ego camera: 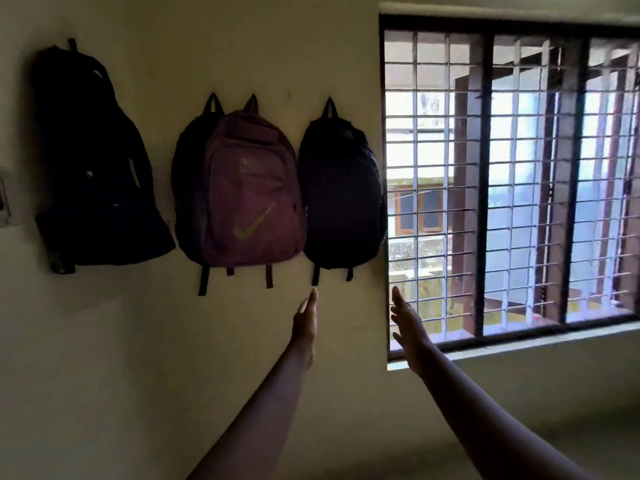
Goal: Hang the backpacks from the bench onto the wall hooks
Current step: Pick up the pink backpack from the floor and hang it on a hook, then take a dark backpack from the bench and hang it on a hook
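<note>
Several backpacks hang by their top loops on the cream wall. A big black backpack (93, 161) hangs highest at the left. A maroon backpack (252, 192) with a green swoosh overlaps a dark backpack (188, 174) behind it. A black backpack (341, 195) hangs nearest the window. My left hand (305, 318) reaches up just below that bag's dangling straps, fingers straight, holding nothing. My right hand (407, 323) is raised below its right side, in front of the window's corner, fingers extended and empty. The hooks are hidden by the loops. The bench is out of view.
A large barred window (512, 174) with a dark frame fills the right side, its sill (519, 341) jutting out beside my right arm. A switch plate (5, 199) sits at the left edge. Bare wall lies below the bags.
</note>
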{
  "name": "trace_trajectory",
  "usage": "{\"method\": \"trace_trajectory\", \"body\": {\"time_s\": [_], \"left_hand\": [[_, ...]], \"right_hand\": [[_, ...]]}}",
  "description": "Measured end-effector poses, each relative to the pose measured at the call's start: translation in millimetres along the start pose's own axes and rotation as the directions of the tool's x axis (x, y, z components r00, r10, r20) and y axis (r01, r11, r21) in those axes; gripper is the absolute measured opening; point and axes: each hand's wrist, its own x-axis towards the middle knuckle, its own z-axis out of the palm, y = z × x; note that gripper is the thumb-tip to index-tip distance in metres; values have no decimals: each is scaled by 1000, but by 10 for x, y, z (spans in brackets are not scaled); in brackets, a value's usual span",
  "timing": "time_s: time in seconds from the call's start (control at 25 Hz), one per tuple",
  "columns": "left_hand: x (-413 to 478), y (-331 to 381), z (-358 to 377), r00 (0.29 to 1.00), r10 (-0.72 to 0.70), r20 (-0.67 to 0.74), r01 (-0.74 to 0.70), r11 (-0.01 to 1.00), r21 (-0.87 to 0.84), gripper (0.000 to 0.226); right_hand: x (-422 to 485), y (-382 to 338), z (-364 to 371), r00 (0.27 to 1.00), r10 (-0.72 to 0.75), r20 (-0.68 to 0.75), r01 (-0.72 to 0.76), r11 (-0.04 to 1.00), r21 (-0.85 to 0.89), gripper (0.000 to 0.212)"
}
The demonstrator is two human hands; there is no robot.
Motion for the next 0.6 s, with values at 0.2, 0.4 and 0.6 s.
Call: {"method": "trace_trajectory", "body": {"time_s": [0.2, 0.4, 0.6], "left_hand": [[-937, -410, 352, 984, -28, 175, 32, 999, -17, 61], [-1809, -769, 914, 949, -78, 305, 94, 995, -39, 56], [-2486, -863, 1888, 873, -70, 483, 101, 994, -38, 50]], "right_hand": [[-1068, 226, -628, 982, 18, -189, -14, 1000, 23, 58], [-1956, 273, -1357, 908, 121, -401, -155, 987, -52, 68], [-2617, 160, -2331, 840, 95, -535, -114, 993, -3, 68]]}}
